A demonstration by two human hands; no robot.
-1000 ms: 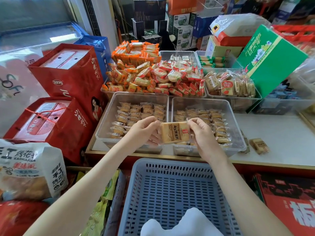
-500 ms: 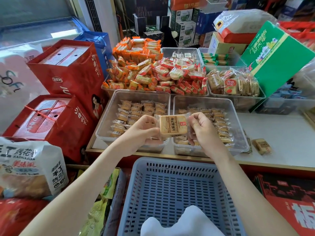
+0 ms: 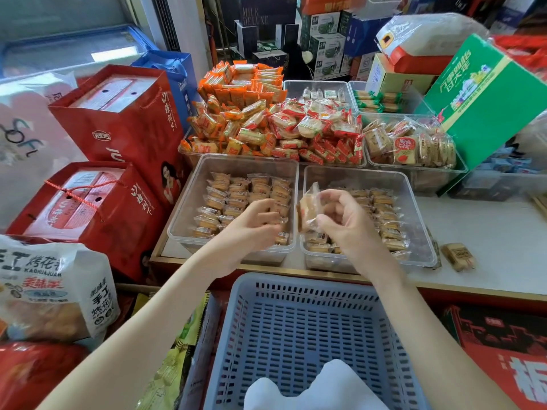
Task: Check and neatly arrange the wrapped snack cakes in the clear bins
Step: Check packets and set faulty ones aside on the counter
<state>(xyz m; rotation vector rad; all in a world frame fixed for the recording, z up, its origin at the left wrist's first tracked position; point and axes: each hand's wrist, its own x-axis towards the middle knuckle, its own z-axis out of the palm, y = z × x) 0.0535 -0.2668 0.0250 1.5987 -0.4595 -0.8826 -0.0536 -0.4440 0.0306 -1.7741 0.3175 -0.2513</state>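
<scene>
Two clear bins stand side by side on the counter. The left bin [image 3: 183,208] holds rows of small wrapped snack cakes [image 3: 236,190]; the right bin [image 3: 420,220] holds more of them [image 3: 384,214]. My right hand [image 3: 346,223] grips one wrapped cake [image 3: 307,207], turned on edge, over the right bin's left side. My left hand [image 3: 254,229] hovers over the left bin with fingers loosely curled and nothing in it.
A blue slotted basket [image 3: 296,329] sits just below the counter edge with a white cloth [image 3: 310,389] in it. One loose wrapped cake [image 3: 458,255] lies on the white counter at right. Heaped snack bins [image 3: 266,128], red gift bags [image 3: 118,119] and a green box [image 3: 482,96] crowd around.
Both hands pinched the cake flat, label toward me. The left hand has let go and drawn left; the right hand has turned the cake on edge over the right bin.
</scene>
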